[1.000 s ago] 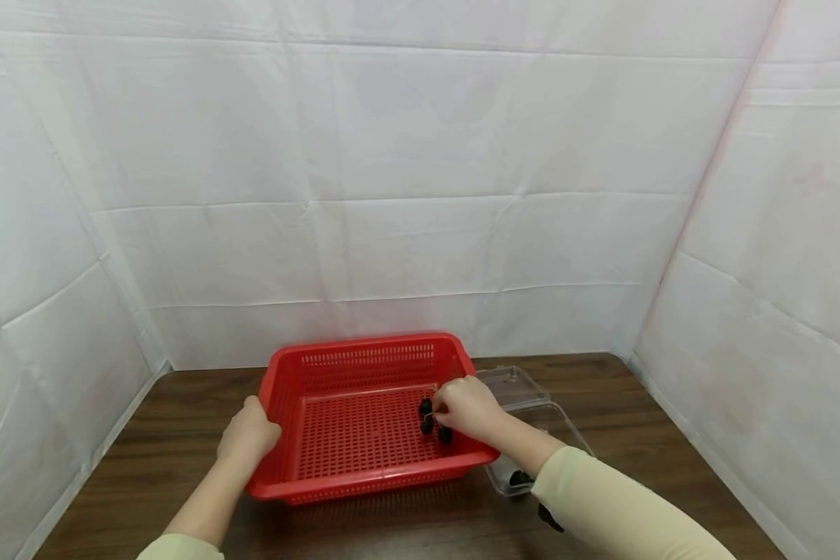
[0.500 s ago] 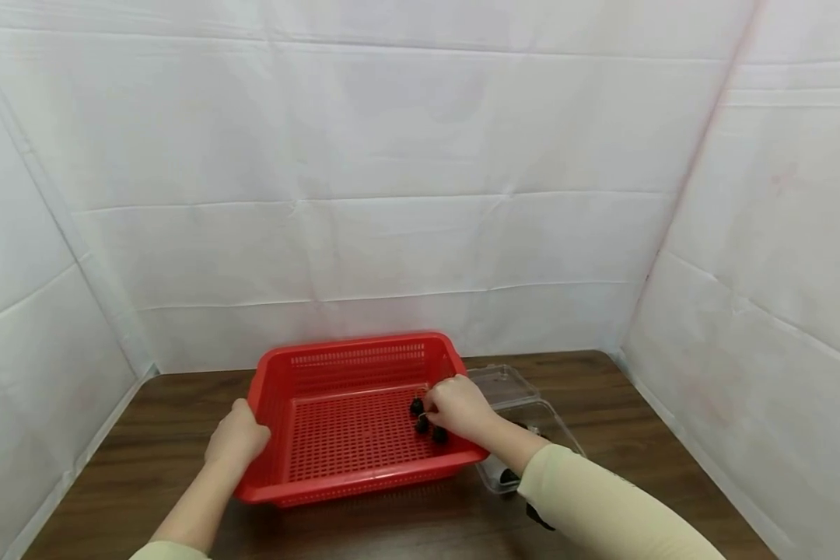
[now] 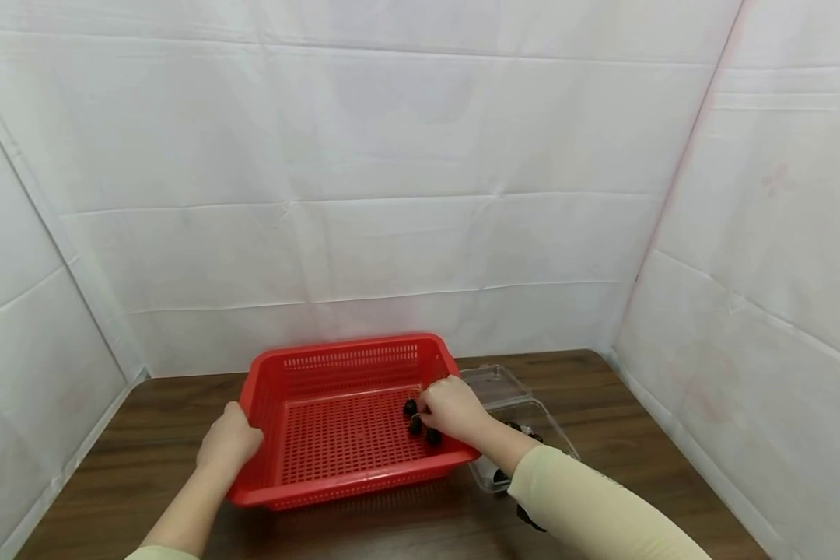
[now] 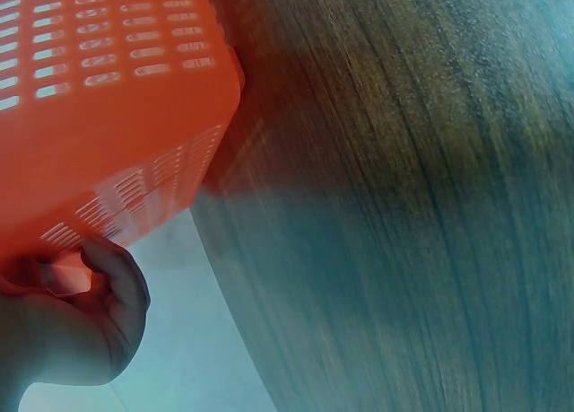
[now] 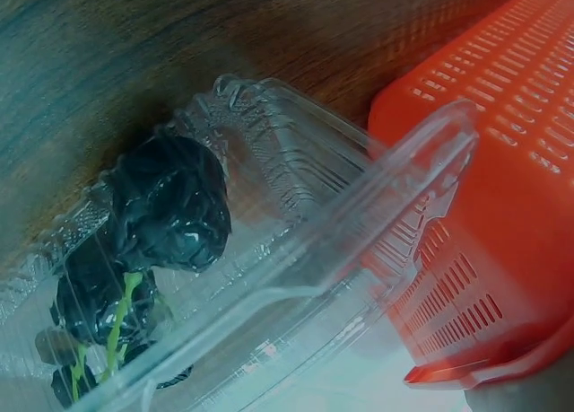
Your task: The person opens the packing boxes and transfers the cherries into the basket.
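Note:
My left hand (image 3: 229, 439) grips the left rim of a red perforated plastic basket (image 3: 350, 476). Its thumb and fingers are curled round that rim in the left wrist view, where the hand (image 4: 103, 327) shows at lower left. Inside the basket, at the right, lie a few small dark round lumps (image 3: 414, 425). My right hand (image 3: 453, 406) reaches over the right rim and its fingertips pinch a thin yellowish stem or string by these lumps. The fingertips are partly hidden behind the hand. The right wrist view does not plainly show this hand.
Right of the basket stands a clear hinged plastic box (image 3: 490, 476), lid folded back. Shiny black crinkled lumps (image 5: 170, 206) with thin green strips lie in it. A dark object (image 3: 530, 519) shows below my right sleeve. White sheeting (image 3: 392, 249) encloses the wooden table (image 3: 616, 435).
The whole scene has shifted slightly left in the head view. Both hands keep about the same places on and in the basket, and the dark lumps stay by my right fingertips.

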Tool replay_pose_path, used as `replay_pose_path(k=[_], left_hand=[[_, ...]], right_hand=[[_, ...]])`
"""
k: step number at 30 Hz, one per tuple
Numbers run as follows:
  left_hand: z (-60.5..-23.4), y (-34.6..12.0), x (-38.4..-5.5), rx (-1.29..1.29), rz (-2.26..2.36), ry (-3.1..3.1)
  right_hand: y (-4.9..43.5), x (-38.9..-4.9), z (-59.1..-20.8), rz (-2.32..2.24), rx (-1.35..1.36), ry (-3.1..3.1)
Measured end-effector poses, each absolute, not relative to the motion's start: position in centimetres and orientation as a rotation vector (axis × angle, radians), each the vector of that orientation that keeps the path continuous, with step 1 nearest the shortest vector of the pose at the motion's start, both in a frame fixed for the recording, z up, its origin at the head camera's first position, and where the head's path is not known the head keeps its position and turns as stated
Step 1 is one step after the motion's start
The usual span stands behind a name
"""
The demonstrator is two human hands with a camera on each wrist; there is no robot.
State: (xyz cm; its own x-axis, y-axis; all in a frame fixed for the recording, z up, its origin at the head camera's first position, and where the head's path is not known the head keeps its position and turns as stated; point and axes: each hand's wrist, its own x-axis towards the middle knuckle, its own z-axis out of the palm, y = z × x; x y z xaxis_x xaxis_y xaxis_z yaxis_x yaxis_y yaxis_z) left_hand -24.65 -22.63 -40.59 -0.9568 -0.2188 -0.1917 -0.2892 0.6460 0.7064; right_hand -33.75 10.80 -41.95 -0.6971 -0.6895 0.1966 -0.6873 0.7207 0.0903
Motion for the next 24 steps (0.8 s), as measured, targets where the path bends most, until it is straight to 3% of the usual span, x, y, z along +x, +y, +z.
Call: replay_pose_path(k=[24], left_hand=[[-40.64, -22.69, -24.75, -0.426, 1.197, 2.766]], right_hand=[[10.84, -33.78, -42.17, 0.031, 1.087, -2.728]])
